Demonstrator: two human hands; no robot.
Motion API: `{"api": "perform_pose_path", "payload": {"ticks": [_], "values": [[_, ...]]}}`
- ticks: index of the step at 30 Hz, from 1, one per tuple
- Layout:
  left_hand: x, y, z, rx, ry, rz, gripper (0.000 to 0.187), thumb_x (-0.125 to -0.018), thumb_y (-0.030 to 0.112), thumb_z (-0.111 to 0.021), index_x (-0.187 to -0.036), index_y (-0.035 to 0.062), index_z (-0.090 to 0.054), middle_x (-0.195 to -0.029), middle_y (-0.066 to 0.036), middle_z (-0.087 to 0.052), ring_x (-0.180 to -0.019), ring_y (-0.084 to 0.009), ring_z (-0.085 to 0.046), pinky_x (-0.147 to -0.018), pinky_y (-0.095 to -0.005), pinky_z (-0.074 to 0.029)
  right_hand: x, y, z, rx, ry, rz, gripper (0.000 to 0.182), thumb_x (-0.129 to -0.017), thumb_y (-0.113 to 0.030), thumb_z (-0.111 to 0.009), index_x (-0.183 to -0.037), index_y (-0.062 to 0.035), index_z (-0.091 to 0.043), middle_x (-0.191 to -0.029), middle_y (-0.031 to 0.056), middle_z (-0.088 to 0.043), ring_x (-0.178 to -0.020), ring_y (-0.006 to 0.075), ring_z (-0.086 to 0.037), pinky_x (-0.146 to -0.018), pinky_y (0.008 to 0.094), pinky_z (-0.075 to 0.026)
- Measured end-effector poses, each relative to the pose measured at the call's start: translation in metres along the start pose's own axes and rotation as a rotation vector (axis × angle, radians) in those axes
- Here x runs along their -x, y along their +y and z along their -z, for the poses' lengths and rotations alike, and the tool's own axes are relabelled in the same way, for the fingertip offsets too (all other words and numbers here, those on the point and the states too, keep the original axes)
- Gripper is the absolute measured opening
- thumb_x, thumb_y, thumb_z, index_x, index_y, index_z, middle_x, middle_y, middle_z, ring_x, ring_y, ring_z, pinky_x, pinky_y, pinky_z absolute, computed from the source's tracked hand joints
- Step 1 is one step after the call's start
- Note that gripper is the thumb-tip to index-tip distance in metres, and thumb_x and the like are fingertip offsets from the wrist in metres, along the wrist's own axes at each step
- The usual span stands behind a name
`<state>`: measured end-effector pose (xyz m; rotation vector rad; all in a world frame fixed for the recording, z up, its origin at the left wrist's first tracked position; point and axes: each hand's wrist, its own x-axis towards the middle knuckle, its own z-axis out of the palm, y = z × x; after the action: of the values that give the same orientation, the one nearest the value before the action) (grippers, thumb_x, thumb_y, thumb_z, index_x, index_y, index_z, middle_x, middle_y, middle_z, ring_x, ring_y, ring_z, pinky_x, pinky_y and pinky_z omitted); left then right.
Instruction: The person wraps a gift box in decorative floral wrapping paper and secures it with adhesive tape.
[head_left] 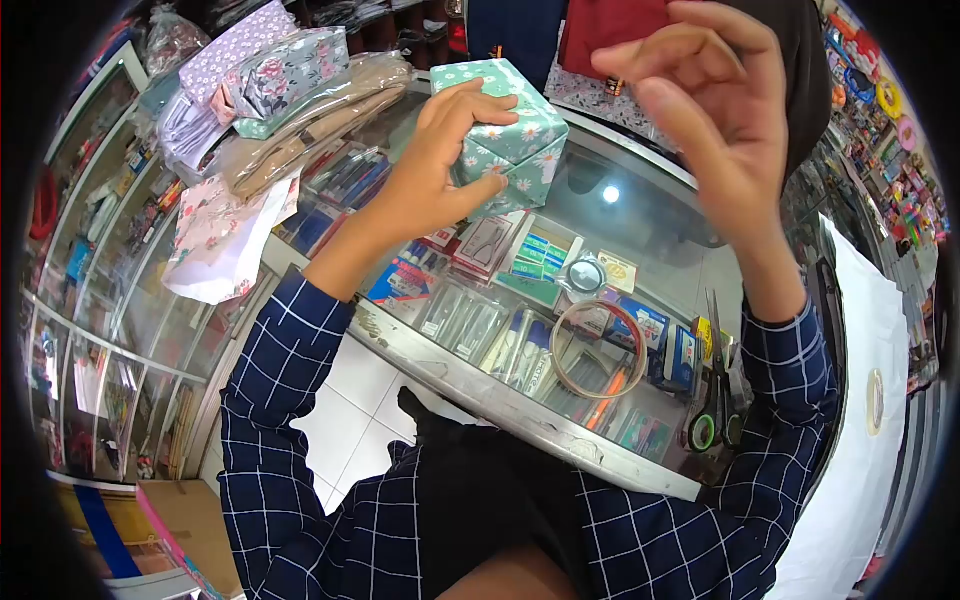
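Gift box (508,128), wrapped in green daisy-print paper, sits tilted on the glass table (640,235), near its far edge. Left hand (440,165) clamps it from the near side: fingers (478,104) spread over the top flap, thumb pressed on the front face, so the fold stays down. Right hand (715,120) is up in the air, well apart from the box, fingers loosely curled with thumb and forefinger close together; whether a small bit of tape sits between them, cannot tell, nothing clearly visible there.

Judgement: the fold is being held flat for sealing. To do it well, keep left-hand pressure steady on the seam and keep the paper taut at the corner. Anything sticky should land across the flap edge, not on the fingers. Box is tilted, so it could slip on the glass if the grip eases.

Nearby on the table: tape roll (598,349) lying flat toward the near edge, scissors (718,380) with green handles just right of it, a smaller tape roll (585,275) between the big roll and the box. Folded wrapping paper (290,70) is stacked far left, with more sheets (225,235) hanging over the table's left end. White paper (870,400) lies on the right. Blue checked sleeves (290,400) on both arms.
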<state>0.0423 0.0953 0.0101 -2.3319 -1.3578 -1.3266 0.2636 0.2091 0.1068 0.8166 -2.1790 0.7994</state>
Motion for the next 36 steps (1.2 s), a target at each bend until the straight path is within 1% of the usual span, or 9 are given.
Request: {"api": "perform_pose_path", "payload": {"ticks": [3, 5, 10, 13, 19, 21, 26, 31, 36], "values": [[-0.001, 0.0, -0.001, -0.006, 0.013, -0.008, 0.05, -0.07, 0.006, -0.068, -0.116, 0.0104, -0.05, -0.132, -0.01, -0.052, -0.136, -0.0315, -0.029, -0.111, -0.0449, -0.018, 0.006, -0.029, 0.003, -0.422, 0.101, -0.233, 0.06, -0.087, -0.005, -0.06, -0.137, -0.0075, -0.027, -0.138, 0.0187, -0.023, -0.121, 0.0306, -0.048, -0.095, 0.0437, -0.046], [-0.001, -0.001, 0.0, -0.011, 0.017, -0.013, 0.049, -0.07, 0.006, -0.068, -0.115, 0.0101, -0.05, -0.131, -0.01, -0.053, -0.136, -0.0316, -0.029, -0.11, -0.0448, -0.018, 0.009, -0.035, -0.016, -0.356, 0.411, -0.428, 0.046, -0.086, 0.003, -0.051, -0.129, -0.0004, -0.036, -0.109, 0.0145, -0.057, -0.113, 0.0283, -0.054, -0.099, 0.0388, -0.04], [-0.001, 0.003, 0.002, -0.017, 0.017, -0.005, 0.05, -0.069, 0.006, -0.069, -0.115, 0.0093, -0.05, -0.131, -0.011, -0.053, -0.134, -0.0316, -0.032, -0.11, -0.0448, -0.02, 0.018, -0.028, -0.024, -0.045, 0.374, -0.538, 0.039, -0.088, 0.002, -0.047, -0.126, 0.0008, -0.042, -0.107, 0.0149, -0.062, -0.113, 0.0219, -0.056, -0.1, 0.0353, -0.04], [-0.001, 0.008, 0.004, -0.092, 0.033, 0.002, 0.051, -0.068, 0.007, -0.069, -0.115, 0.0088, -0.05, -0.131, -0.011, -0.052, -0.13, -0.0325, -0.036, -0.108, -0.0441, -0.024, 0.014, -0.028, -0.03, -0.124, 0.473, -0.515, 0.036, -0.088, -0.003, -0.058, -0.121, -0.0038, -0.046, -0.103, 0.0095, -0.066, -0.098, 0.0104, -0.06, -0.085, 0.0231, -0.044], [0.016, 0.023, 0.01, -0.3, 0.184, 0.105, 0.068, -0.067, 0.007, -0.07, -0.13, 0.0083, -0.043, -0.123, -0.012, -0.052, -0.123, -0.031, -0.045, -0.103, -0.0409, -0.033, 0.019, -0.017, -0.036, -0.011, 0.53, -0.421, 0.055, -0.084, -0.002, -0.063, -0.132, -0.0085, -0.037, -0.139, 0.0107, -0.042, -0.118, 0.0167, -0.049, -0.092, 0.0284, -0.045], [0.023, 0.033, 0.015, -0.279, 0.233, 0.22, 0.076, -0.067, 0.006, -0.07, -0.137, 0.0088, -0.039, -0.121, -0.014, -0.051, -0.119, -0.0291, -0.047, -0.101, -0.0399, -0.036, 0.029, 0.006, -0.046, 0.186, 0.411, -0.466, 0.071, -0.082, -0.004, -0.066, -0.14, -0.0124, -0.025, -0.15, 0.0148, -0.019, -0.126, 0.0293, -0.041, -0.09, 0.0344, -0.049], [0.027, 0.033, 0.011, -0.25, 0.151, 0.384, 0.074, -0.07, 0.016, -0.073, -0.137, 0.0148, -0.043, -0.102, -0.013, -0.046, -0.094, -0.0278, -0.051, -0.082, -0.0354, -0.045, 0.024, 0.033, -0.087, 0.086, 0.481, -0.649, 0.08, -0.081, -0.006, -0.067, -0.142, -0.0081, -0.015, -0.147, 0.0198, -0.021, -0.122, 0.0266, -0.048, -0.092, 0.0361, -0.047], [0.027, 0.034, 0.01, -0.027, -0.036, 0.439, 0.059, -0.074, 0.019, -0.072, -0.129, 0.0127, -0.05, -0.098, -0.012, -0.04, -0.091, -0.0251, -0.049, -0.082, -0.0358, -0.045, 0.016, 0.044, -0.09, 0.317, 0.315, -0.41, 0.08, -0.08, 0.001, -0.063, -0.143, -0.007, -0.015, -0.147, 0.0212, -0.023, -0.098, 0.0245, -0.064, -0.094, 0.0362, -0.043], [0.01, 0.023, 0.016, -0.486, -0.043, 0.059, 0.043, -0.08, 0.027, -0.065, -0.118, 0.0092, -0.054, -0.141, -0.022, -0.036, -0.132, -0.0404, -0.032, -0.106, -0.0415, -0.03, 0.034, 0.036, -0.087, 0.197, 0.258, -0.435, 0.078, -0.081, 0.009, -0.058, -0.143, -0.0088, -0.013, -0.15, 0.0207, -0.016, -0.11, 0.0267, -0.059, -0.092, 0.0368, -0.046]]}}
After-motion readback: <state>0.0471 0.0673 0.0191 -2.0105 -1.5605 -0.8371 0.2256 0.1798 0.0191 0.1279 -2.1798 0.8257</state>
